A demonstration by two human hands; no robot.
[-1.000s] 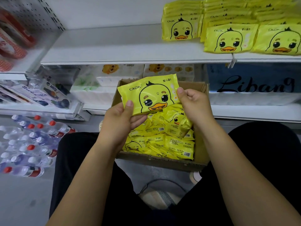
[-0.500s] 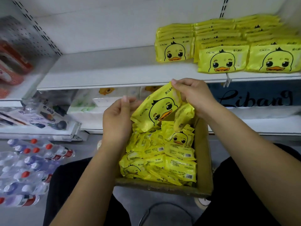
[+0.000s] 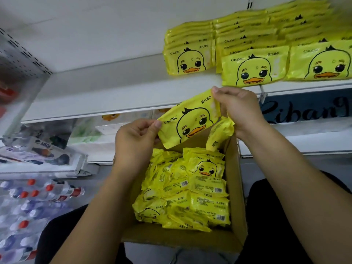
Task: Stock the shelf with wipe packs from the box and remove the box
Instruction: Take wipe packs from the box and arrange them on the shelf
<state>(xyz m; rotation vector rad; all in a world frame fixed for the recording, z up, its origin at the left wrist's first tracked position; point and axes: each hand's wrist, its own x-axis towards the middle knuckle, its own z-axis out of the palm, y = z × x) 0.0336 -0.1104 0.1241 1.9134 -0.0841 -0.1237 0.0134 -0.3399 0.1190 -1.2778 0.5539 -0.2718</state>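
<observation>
A yellow wipe pack with a duck face (image 3: pixel 190 121) is held tilted above the cardboard box (image 3: pixel 236 187). My left hand (image 3: pixel 135 140) pinches its lower left corner, and my right hand (image 3: pixel 238 107) pinches its upper right corner. A second yellow pack (image 3: pixel 219 134) hangs under my right hand. Several more yellow packs (image 3: pixel 186 191) fill the box. On the white shelf (image 3: pixel 114 88), rows of the same duck packs (image 3: pixel 255 54) stand at the right.
A lower shelf (image 3: pixel 285 141) behind the box holds boxed goods with a dark "Libang" sign. Water bottles with red caps (image 3: pixel 28 206) lie packed on the floor at left. More packaged items (image 3: pixel 38 149) sit on a low shelf at left.
Both hands have lifted the duck pack from just above the box up toward the white shelf's edge, and it has tilted. A second pack now hangs under my right hand.
</observation>
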